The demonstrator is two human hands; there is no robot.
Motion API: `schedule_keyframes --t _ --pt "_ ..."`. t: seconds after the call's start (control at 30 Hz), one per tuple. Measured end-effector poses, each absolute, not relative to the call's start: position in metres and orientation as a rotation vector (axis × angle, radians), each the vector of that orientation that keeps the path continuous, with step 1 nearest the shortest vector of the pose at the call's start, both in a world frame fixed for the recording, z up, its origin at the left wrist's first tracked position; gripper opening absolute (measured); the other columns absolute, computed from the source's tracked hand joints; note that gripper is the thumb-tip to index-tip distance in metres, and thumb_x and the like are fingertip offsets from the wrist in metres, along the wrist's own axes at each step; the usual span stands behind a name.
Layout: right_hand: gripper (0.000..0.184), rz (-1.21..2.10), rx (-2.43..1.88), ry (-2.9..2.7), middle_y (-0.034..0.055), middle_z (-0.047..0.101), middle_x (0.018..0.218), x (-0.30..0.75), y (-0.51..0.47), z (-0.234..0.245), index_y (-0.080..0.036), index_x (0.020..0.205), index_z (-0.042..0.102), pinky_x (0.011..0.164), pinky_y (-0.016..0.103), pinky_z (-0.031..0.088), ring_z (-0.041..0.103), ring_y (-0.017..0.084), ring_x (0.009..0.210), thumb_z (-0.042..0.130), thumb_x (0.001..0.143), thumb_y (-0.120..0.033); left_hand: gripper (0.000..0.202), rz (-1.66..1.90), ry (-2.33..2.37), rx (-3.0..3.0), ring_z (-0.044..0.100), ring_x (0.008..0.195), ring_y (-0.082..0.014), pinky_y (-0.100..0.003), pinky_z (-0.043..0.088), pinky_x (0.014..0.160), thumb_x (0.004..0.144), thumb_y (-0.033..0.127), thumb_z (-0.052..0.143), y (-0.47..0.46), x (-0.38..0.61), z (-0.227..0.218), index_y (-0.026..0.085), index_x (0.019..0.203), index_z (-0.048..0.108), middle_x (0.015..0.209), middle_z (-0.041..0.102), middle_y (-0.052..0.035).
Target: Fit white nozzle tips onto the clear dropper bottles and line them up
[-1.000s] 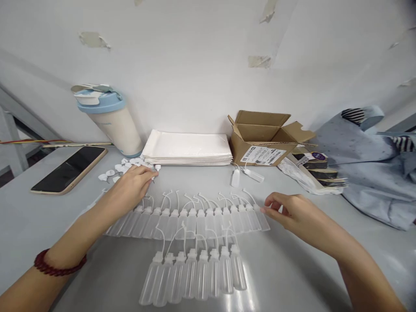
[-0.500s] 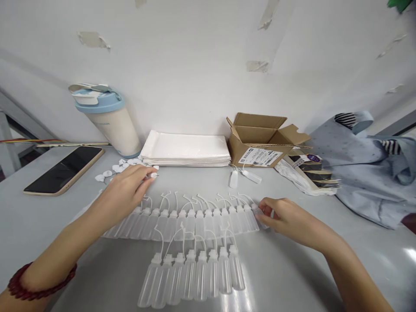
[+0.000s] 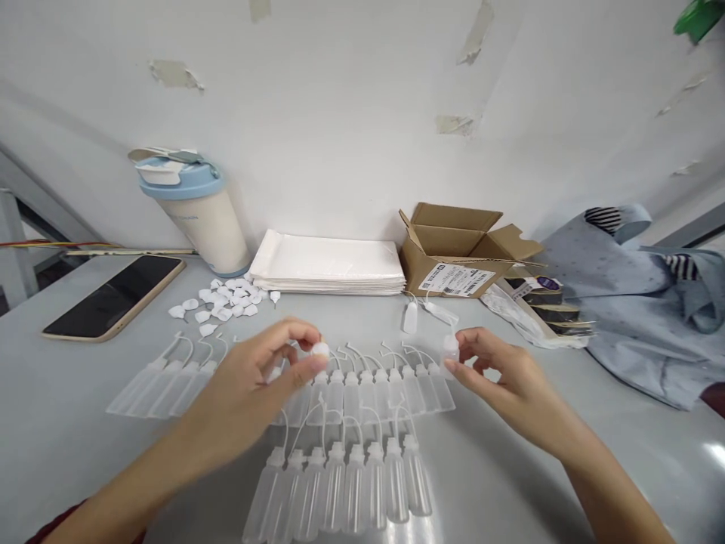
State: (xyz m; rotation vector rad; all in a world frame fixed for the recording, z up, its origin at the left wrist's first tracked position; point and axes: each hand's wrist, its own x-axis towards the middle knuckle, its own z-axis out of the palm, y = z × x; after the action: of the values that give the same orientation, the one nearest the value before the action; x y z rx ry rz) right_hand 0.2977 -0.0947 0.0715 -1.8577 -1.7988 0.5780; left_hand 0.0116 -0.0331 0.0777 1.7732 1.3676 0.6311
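Between the thumb and fingers of my left hand (image 3: 257, 381) is a small white cap (image 3: 320, 350), held above the back row of bottles. My right hand (image 3: 504, 378) pinches a small translucent squeeze bottle (image 3: 451, 349) upright at the right end of that row; its lower part is hidden by my fingers. Several like bottles with thin white tethers lie side by side in the back row (image 3: 382, 393), partly behind my left hand. A front row of bottles (image 3: 356, 483) lies nearer to me. The pile of white needle-tipped caps (image 3: 226, 295) sits at the back left.
A phone (image 3: 113, 297) and a blue-lidded tumbler (image 3: 201, 215) stand at the left. Against the wall are a stack of white sheets (image 3: 331, 261) and an open cardboard box (image 3: 458, 257). Two loose bottles (image 3: 410, 317) lie before the box. Blue cloth (image 3: 640, 302) lies at the right.
My left hand has moved right and nearer from the cap pile with a cap. My right hand has lifted the end bottle from the row and tipped it upright.
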Motion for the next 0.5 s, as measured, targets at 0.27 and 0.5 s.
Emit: schedule_keyframes --t 0.27,0.5 --pt "0.01 0.67 -1.444 -1.909 -0.0019 0.064 0.076 0.239 -0.125 0.065 -0.022 0.096 0.056 0.058 0.022 0.052 0.058 0.013 0.062 0.059 0.087 -0.022 0.028 0.531 0.96 1.527 0.05 0.073 -0.0139 -0.022 0.042 0.062 0.089 0.053 0.054 -0.067 0.027 0.064 0.026 0.095 0.06 0.084 0.057 0.0021" --pt "0.008 0.605 -1.386 -1.971 0.0002 0.061 0.071 0.225 -0.128 0.051 -0.016 0.094 0.055 0.053 0.022 0.049 0.055 0.013 0.058 0.054 0.087 -0.02 0.022 0.591 0.789 1.397 0.054 0.08 -0.0146 -0.025 0.045 0.077 0.092 0.046 0.053 -0.073 0.032 0.052 0.027 0.1 0.061 0.092 0.06 0.0018"
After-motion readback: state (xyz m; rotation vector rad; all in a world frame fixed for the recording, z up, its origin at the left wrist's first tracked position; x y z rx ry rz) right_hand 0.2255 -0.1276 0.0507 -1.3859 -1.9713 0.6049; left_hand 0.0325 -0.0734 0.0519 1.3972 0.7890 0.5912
